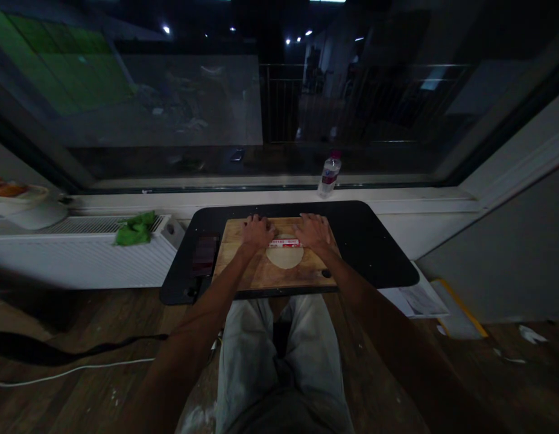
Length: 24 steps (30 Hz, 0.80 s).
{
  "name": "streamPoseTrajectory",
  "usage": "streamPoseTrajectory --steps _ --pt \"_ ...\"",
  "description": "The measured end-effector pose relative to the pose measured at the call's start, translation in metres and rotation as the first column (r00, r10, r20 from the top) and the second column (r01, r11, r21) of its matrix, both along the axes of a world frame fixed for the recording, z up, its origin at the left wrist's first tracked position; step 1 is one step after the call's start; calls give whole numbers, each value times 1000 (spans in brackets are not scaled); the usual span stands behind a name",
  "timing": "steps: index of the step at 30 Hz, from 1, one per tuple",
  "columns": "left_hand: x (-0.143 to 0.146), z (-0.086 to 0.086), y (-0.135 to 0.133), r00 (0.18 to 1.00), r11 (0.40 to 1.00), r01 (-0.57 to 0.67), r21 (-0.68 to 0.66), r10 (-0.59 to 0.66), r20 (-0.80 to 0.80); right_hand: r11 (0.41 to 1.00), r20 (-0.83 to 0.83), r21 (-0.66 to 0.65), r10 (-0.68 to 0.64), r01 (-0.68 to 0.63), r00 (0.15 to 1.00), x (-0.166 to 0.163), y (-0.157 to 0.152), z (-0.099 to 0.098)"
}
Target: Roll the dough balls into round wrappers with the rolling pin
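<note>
A round, flat sheet of dough (284, 258) lies on a wooden cutting board (247, 278). Across its upper part runs a rolling pin (284, 243) with a red and white printed label showing in the middle. My left hand (257, 232) bears down on the pin's left end, fingers curled over it. At the opposite end my right hand (314, 231) does the same. Both ends of the pin are hidden under my hands, while dough shows above and below the label.
The board rests on a black table (374, 253), with a phone (205, 255) left of it. Behind, a water bottle (328, 175) stands on the white windowsill (397, 199). A green cloth (135, 229) lies on the radiator (80, 256). Papers (415, 299) lie at the right.
</note>
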<state>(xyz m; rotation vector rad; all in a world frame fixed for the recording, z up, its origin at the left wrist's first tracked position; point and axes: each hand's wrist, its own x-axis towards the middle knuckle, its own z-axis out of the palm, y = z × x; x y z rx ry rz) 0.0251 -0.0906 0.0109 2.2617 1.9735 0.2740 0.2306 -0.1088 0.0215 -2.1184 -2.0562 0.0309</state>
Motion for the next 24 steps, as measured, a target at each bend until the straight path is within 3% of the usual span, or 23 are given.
streamPoseTrajectory --steps 12,24 --pt "2 5 -27 999 999 14 34 -13 -45 1000 43 21 -13 13 999 -2 -24 -3" --pt "3 -4 -67 999 988 32 150 -28 -28 996 42 88 -33 29 999 -6 -56 -11"
